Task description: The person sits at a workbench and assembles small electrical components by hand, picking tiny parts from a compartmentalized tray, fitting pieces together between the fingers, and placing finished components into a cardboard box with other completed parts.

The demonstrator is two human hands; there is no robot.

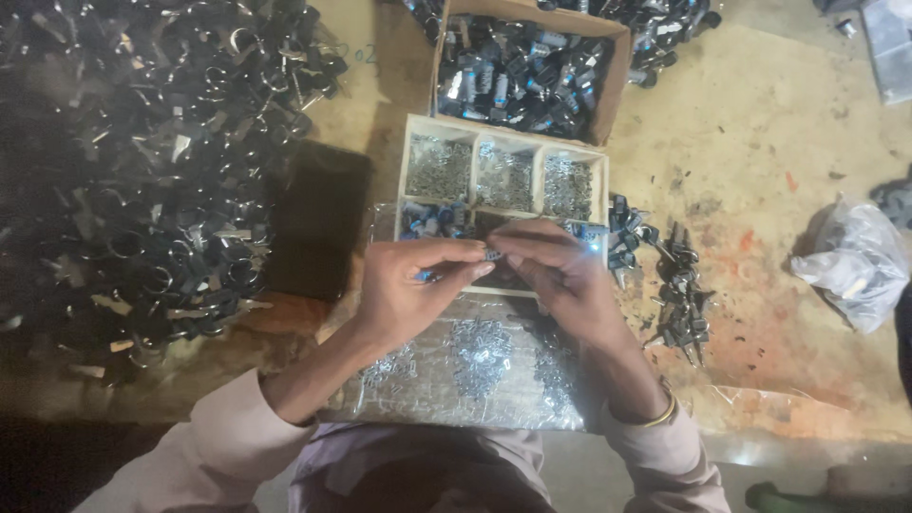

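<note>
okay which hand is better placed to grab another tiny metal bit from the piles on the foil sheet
Probably the right hand. It only pinches the small part at its tip, while the left hand grips the part. The piles on the foil sheet lie just below both.

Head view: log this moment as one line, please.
left hand: pinching small part | right hand: fingertips on same part | below: divided tray of small metal pieces | left: heap of black parts
</note>
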